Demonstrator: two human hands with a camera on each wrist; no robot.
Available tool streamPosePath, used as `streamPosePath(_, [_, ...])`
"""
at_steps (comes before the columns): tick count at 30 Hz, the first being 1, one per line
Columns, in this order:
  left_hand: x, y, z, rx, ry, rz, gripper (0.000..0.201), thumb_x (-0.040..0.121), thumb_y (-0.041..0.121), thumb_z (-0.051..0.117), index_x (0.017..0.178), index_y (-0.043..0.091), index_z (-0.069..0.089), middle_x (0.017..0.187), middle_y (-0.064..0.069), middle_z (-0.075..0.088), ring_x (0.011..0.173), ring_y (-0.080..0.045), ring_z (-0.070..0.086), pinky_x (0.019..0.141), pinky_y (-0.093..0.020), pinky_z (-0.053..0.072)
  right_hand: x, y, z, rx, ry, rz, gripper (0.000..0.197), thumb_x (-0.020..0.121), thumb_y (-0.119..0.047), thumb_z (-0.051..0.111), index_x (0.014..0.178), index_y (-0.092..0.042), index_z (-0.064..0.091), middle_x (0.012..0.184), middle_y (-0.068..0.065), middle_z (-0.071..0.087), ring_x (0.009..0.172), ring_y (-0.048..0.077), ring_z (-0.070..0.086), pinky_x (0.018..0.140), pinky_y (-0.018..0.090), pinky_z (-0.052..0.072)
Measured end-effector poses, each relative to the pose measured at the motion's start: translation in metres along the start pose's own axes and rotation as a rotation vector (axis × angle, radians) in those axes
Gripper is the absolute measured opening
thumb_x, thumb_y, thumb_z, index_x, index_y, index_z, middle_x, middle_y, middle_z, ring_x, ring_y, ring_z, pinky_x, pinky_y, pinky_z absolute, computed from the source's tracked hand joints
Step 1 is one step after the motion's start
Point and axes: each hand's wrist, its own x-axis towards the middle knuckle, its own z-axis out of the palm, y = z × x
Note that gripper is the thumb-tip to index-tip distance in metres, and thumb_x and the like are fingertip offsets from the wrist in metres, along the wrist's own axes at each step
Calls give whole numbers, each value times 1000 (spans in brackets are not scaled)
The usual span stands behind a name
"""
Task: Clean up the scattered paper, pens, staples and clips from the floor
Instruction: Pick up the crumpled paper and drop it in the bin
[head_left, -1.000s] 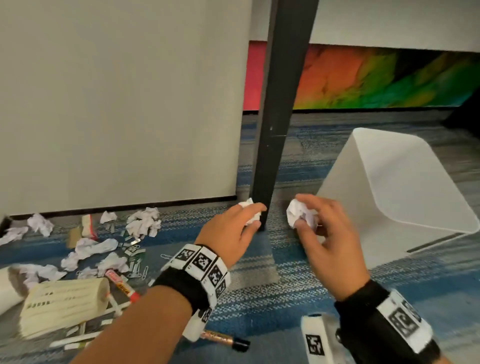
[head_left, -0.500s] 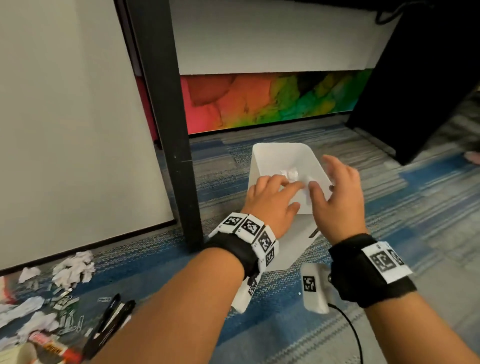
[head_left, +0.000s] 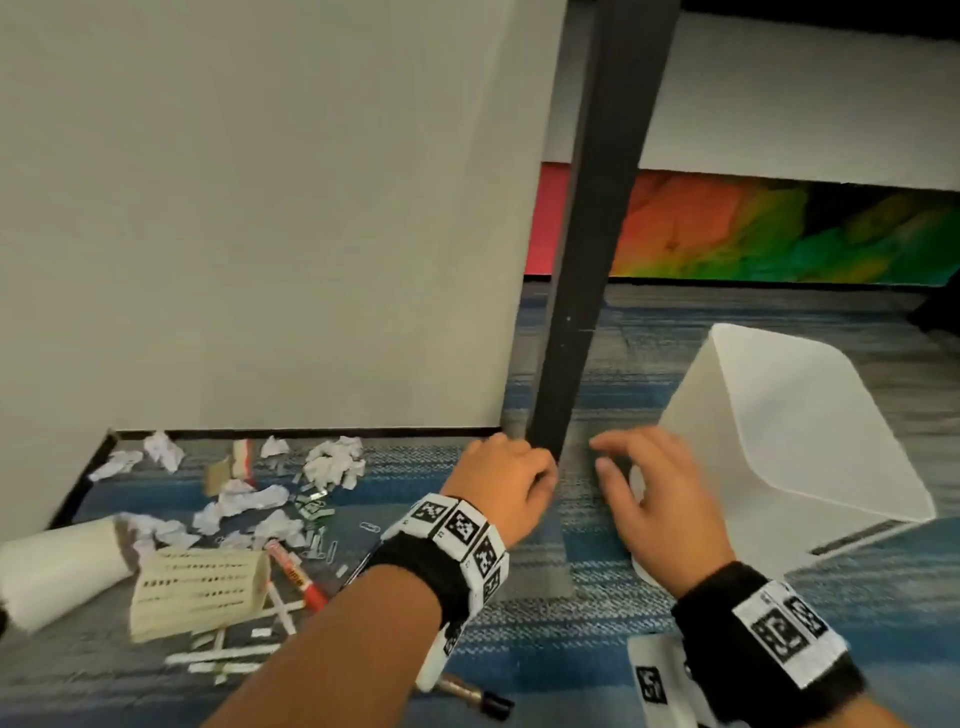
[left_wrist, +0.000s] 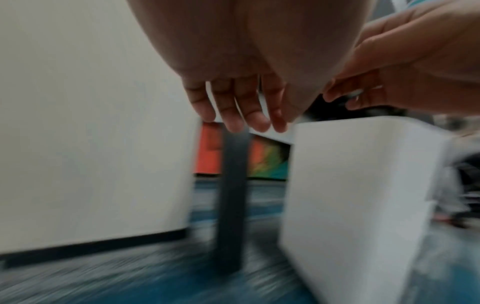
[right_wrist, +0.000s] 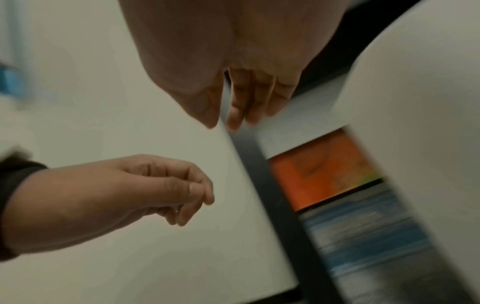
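Observation:
Crumpled paper balls (head_left: 332, 462) lie scattered on the blue carpet at the left, among green and silver clips (head_left: 311, 512). A red marker (head_left: 297, 578), white pens (head_left: 234, 652) and a dark-tipped marker (head_left: 480, 699) lie nearer me. The white bin (head_left: 810, 447) stands at the right. My left hand (head_left: 519, 478) hovers by the foot of the black table leg (head_left: 587, 260), its fingers (left_wrist: 241, 111) hanging relaxed and empty. My right hand (head_left: 618, 462) floats just left of the bin with loose fingers (right_wrist: 244, 102), holding nothing.
A tipped beige perforated pen holder (head_left: 197, 592) and a white cup (head_left: 57, 566) lie on the carpet at the lower left. A pale panel (head_left: 260, 208) walls off the back left. A colourful strip (head_left: 779, 234) runs along the far wall.
Both hands held paper balls, let them go over the bin, and have come back left, empty. My view has swung back to the litter.

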Motion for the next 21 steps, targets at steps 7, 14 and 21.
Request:
streamPosePath(7, [-101, -143, 11, 168, -212, -563, 20, 91, 31, 41, 102, 26, 56, 102, -1, 65, 101, -24, 57, 86, -36, 44, 8, -35, 155, -168, -714, -164, 29, 93, -28, 45, 120, -24, 54, 114, 2, 54, 108, 26, 49, 90, 38, 41])
streamPosePath(14, [-149, -223, 20, 289, -247, -824, 22, 91, 36, 43, 110, 31, 53, 119, 1, 57, 116, -23, 47, 96, -38, 35, 19, -68, 265, -265, -1127, -179, 36, 91, -23, 45, 127, -19, 47, 122, 11, 49, 116, 33, 49, 92, 38, 44])
streamPosePath(21, [-144, -288, 11, 266, -196, -959, 27, 92, 31, 40, 117, 24, 50, 123, -3, 56, 117, -28, 46, 99, -44, 34, 53, -121, 360, -124, -1149, -267, 50, 90, -10, 48, 137, -22, 38, 130, 9, 40, 117, 33, 48, 92, 42, 46])
